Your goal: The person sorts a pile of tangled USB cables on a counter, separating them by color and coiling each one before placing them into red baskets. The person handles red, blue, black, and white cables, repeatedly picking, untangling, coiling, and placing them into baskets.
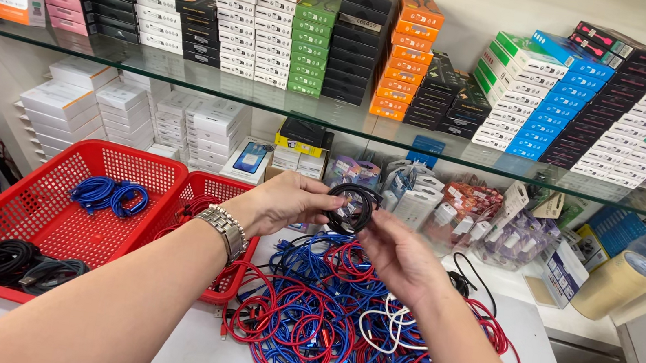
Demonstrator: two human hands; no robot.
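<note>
My left hand (281, 200) and my right hand (399, 252) together hold a coiled black cable (350, 206) above the table. The left hand, with a metal watch (225, 228) on its wrist, pinches the coil from the left side. From below and the right, the fingers of my right hand grip the same coil. Under both hands lies a tangled heap of red, blue and white cables (323, 313) on the white table (187, 354).
Two red baskets stand at the left: the big one (33, 203) holds blue and black coiled cables, the smaller one (211, 188) red ones. Stacked boxes fill a glass shelf (188, 75) above. Packaged goods and a tape roll (618, 283) sit at the right.
</note>
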